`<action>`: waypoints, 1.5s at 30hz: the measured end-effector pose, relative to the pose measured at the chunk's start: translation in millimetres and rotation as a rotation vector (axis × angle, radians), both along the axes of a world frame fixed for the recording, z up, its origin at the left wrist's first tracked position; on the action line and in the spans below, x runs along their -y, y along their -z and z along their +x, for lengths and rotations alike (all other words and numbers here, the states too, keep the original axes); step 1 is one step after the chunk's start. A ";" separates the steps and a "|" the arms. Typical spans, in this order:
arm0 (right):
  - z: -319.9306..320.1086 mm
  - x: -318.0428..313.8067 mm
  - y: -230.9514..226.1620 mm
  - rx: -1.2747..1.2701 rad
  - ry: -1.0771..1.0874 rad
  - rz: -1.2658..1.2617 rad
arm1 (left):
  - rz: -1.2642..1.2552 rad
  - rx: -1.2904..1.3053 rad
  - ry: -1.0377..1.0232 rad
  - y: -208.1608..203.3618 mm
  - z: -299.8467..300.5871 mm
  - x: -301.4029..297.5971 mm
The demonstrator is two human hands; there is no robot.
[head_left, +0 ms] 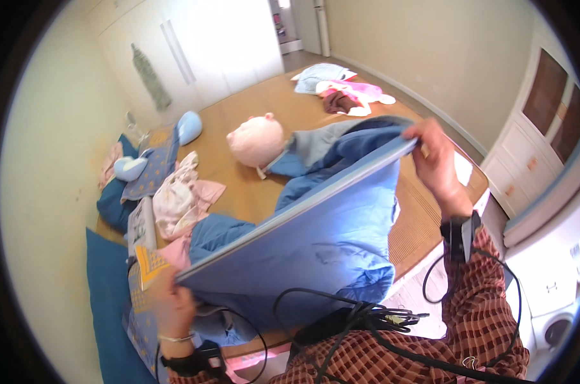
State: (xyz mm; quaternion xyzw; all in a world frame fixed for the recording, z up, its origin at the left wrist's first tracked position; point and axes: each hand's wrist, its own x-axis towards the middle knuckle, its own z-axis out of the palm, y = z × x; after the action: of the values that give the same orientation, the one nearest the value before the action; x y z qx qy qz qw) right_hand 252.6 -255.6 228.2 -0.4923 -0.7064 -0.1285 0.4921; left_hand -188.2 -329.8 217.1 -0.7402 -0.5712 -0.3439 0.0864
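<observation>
A blue quilt (302,249) with a pale edge band is stretched taut between my two hands, its edge slanting up from lower left to upper right. My right hand (436,163) is closed on the upper right corner, fingers wrapped over the edge. At the lower left my left hand (173,307), slightly blurred, grips the other end of that edge. The quilt's grey and darker blue folds bunch up behind the edge on the bed mat (238,208). A pink plush toy (256,141) lies beside those folds.
Pink clothing (178,198), a pale blue cushion (189,128) and a patterned blue pillow (155,166) lie along the wall side. More clothes (344,96) are heaped at the far end. Black cables (366,313) loop before my body. A white cabinet (533,147) stands right.
</observation>
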 end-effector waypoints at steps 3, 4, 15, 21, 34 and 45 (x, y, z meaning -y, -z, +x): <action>-0.3 52.7 45.4 0.201 -0.070 -0.272 | 0.068 0.083 -0.025 -4.4 -50.6 -8.0; -13.4 59.0 83.8 0.229 -0.119 -0.374 | 0.074 0.065 -0.012 3.0 -74.3 -5.1; -144.8 81.5 197.7 0.072 -0.580 -0.941 | -0.559 -0.035 0.022 115.3 -66.8 21.0; -169.4 63.8 156.3 -0.062 -0.776 -0.917 | -0.522 0.152 0.449 137.9 80.1 22.3; -85.5 24.3 186.9 -0.022 -0.643 -0.786 | -0.698 0.391 0.116 123.2 115.6 10.7; 93.9 -20.1 276.1 -0.079 0.248 -0.500 | -0.736 0.508 0.086 106.5 56.0 43.0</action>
State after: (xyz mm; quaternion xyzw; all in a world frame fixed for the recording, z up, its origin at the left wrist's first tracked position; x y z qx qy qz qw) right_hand 346.5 -235.5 -48.0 -0.6856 -0.6309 0.0098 0.3631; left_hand -132.2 -372.8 110.6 -0.6368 -0.6273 -0.2918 -0.3402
